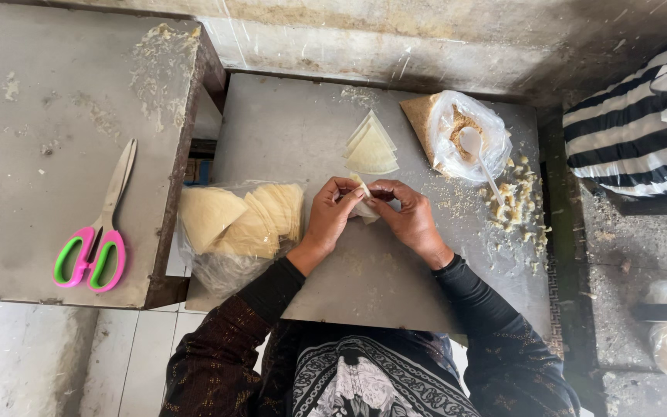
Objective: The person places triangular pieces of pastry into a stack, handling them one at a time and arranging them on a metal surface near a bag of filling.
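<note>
**A:** Start at the left. Scissors (94,235) with pink and green handles lie on the raised counter (40,139), well apart from the work. Any hazard there?

**B:** None that I can judge. Next item: the open plastic bag of pastry sheets (241,220) sits at the edge of the lower counter (287,131), partly overhanging it. A nudge from the forearm could tip it to the tiled floor (55,355).

**A:** And the hands?

**B:** Left hand (330,216) and right hand (407,216) meet at the counter's middle, both pinched on one folded pastry sheet (364,207), held just above the surface. The sheet looks thin. Too much finger pressure at the fold could tear it, and a loose fold could let filling escape.

**A:** Behind the hands?

**B:** A small stack of folded triangles (370,145). Stable.

**A:** To the right?

**B:** A bag of crumbly filling (465,131) with a white spoon (479,154) leaning out. Crumbs (515,205) are scattered beside it. Loose crumbs caught in a seam could prevent sealing.
</note>
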